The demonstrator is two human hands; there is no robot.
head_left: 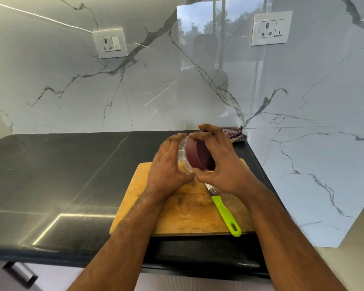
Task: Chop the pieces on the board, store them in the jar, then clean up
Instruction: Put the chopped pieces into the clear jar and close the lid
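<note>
Jar [184,157] and lid [198,154] were both held up in the air above the far end of the wooden chopping board [183,215], the clear jar tipped on its side so that its mouth pointed right. The left hand [168,164] was wrapped around the jar's body, fingers curled over the top and thumb underneath, and something pale yellow showed through the plastic near that thumb. The right hand [219,162] clamped the dark purple lid, fingers arched over its rim and thumb under it, with the lid pressed against the jar's mouth; whether it was fully seated could not be told. The two thumbs nearly met below the jar. On the board, to the right of its middle, lay a knife [225,213] with a bright green handle, its handle end reaching the board's near edge and its blade partly hidden beneath the right wrist. The board itself sat on a dark stone counter [61,175], close to the counter's right end. Beyond the board's far right corner, against the marble wall [135,91], lay a checked cloth [235,134], mostly hidden behind the right hand.
</note>
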